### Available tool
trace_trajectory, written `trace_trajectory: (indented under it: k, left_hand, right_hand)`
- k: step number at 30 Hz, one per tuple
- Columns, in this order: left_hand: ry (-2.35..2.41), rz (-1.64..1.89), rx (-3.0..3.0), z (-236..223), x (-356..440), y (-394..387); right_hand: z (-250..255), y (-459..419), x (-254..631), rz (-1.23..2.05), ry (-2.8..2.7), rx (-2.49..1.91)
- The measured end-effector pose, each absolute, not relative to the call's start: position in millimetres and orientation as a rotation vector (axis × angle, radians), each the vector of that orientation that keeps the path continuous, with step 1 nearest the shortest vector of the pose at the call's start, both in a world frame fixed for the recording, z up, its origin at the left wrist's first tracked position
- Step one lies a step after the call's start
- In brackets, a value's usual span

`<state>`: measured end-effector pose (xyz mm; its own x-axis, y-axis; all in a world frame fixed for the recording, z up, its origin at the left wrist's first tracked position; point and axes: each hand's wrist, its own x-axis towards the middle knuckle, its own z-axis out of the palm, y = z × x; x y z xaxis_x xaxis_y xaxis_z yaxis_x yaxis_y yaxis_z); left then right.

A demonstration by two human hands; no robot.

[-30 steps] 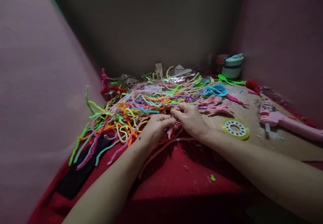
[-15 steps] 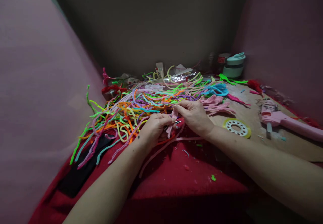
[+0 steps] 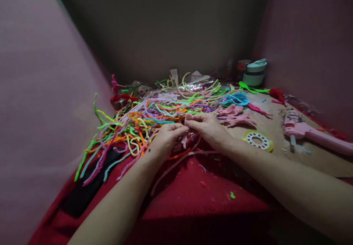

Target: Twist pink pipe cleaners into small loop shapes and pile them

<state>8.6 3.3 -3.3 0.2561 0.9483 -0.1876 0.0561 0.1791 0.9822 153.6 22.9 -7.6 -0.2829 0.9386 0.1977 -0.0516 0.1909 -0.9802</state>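
Note:
My left hand (image 3: 171,137) is closed in a pinch on a pale pink pipe-cleaner piece (image 3: 184,141), whose lower end shows below the fingers. My right hand (image 3: 208,127) has thumb and fingertips pressed together at the upper end of that piece, touching the left fingertips and hiding most of it. A small bit of shiny metal (image 3: 192,134) shows between the hands; what it belongs to is hidden. Just below, a long pink pipe cleaner (image 3: 171,172) curves over the red cloth (image 3: 220,197). Behind the hands spreads a tangled heap of coloured pipe cleaners (image 3: 138,116).
To the right, a roll of yellow tape (image 3: 270,145) and a pink glue gun (image 3: 311,131) lie on a brown board (image 3: 278,121). Folded pink petal shapes (image 3: 234,115) are nearby. A teal-lidded container (image 3: 254,77) stands at the back. A black item (image 3: 79,197) lies front left.
My right hand's fingertips have come down and closed nearer my left fingertips. Less of the pink piece and the metal shows now. The view has shifted slightly.

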Motion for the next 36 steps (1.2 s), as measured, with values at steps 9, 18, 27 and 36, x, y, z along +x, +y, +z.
trace_trajectory:
  k: [9, 18, 27, 36]
  left_hand:
    - [1.235, 0.894, 1.216, 1.8, 7.4, 3.3]
    - [0.976, 0.779, 0.982, 2.3, -2.3, 9.8]
    - [1.103, 0.818, 1.055, -0.7, 4.2, 7.8]
    - [1.192, 0.855, 1.160, 1.0, 5.6, 5.6]
  right_hand:
    - [-11.8, 22.3, 150.3, 1.406, -1.337, -0.874]
    - [-18.5, 20.0, 144.7, 1.472, -1.262, -0.756]
    - [-18.6, 20.8, 142.6, 1.228, -1.284, -0.749]
    - [-16.8, 21.4, 146.0, 1.207, -1.408, -0.816]
